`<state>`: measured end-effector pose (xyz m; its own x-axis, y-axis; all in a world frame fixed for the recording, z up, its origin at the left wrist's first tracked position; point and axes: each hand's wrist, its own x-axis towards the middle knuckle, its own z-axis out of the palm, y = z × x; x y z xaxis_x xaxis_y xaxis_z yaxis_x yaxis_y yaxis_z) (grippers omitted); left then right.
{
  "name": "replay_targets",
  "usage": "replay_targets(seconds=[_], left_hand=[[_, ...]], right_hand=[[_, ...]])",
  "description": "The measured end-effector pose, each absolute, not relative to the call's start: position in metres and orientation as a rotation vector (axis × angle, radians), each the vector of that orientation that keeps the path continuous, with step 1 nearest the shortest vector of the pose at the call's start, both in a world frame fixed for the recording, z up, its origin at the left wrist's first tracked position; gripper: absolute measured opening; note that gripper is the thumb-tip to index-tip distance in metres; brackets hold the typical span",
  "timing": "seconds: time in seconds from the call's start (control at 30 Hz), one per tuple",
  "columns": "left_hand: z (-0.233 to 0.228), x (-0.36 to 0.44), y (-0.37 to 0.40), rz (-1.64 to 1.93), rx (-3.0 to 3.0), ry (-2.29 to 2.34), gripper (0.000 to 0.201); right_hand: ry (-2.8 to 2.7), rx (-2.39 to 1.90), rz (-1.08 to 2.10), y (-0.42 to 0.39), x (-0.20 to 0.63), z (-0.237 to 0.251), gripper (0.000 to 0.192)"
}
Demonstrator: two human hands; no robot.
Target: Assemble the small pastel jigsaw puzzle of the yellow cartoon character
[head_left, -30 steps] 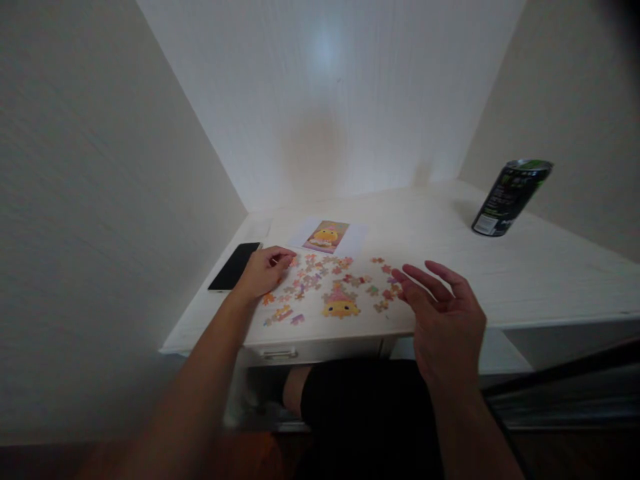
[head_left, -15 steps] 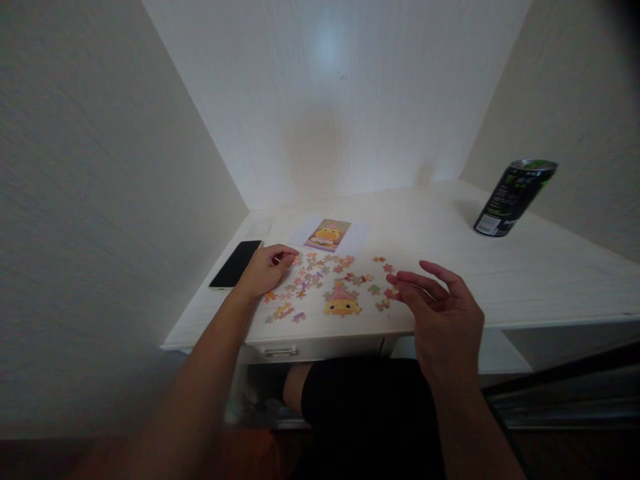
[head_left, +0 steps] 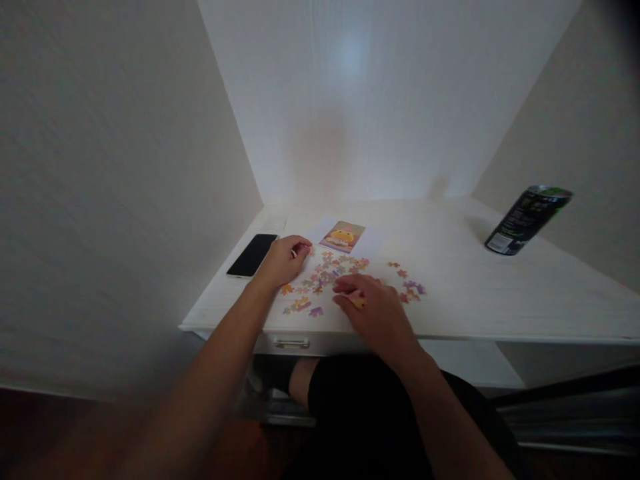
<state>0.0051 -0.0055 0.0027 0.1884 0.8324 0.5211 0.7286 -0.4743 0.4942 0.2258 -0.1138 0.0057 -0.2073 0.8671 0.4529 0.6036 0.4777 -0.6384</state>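
Nearest the camera, the right hand (head_left: 373,308) is lying palm-down on the white wooden desk (head_left: 475,293), fingers together and pressing flat on the small yellow-and-pink assembled patch of cardboard puzzle (head_left: 358,302), most of it hidden beneath the hand. Seating a piece there probably goes best with light, even pressure, so the joined part is not sliding on the smooth top. Just beyond, the loose pastel cardboard puzzle pieces (head_left: 327,275) are lying scattered between both hands, more off to the right. The left hand (head_left: 285,259) is pinching a small pale piece at its fingertips; comparing it with the printed reference picture card (head_left: 343,237) just behind should help. A flat black phone (head_left: 252,255) is lying left of it, and a tall black-and-green drink can (head_left: 528,220) is standing well apart at far right.
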Motion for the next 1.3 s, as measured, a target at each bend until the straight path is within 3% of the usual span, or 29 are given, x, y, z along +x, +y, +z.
replay_targets(seconds=[0.3, 0.6, 1.07, 1.3], left_hand=[[0.008, -0.003, -0.004, 1.527, 2.175, 1.607, 0.019], [0.007, -0.002, -0.006, 1.550, 2.120, 1.583, 0.017], [0.007, 0.003, -0.004, 1.548, 1.941, 1.450, 0.021], [0.014, 0.009, -0.008, 1.478, 1.812, 1.284, 0.032]], right_hand=[[-2.620, -1.179, 0.117, -0.064, 0.154, 0.030, 0.029], [-2.559, -1.068, 0.287, -0.058, 0.158, 0.023, 0.030], [-2.591, -0.921, 0.152, -0.063, 0.178, 0.011, 0.036], [-2.278, -0.911, 0.472, -0.055, 0.187, 0.005, 0.037]])
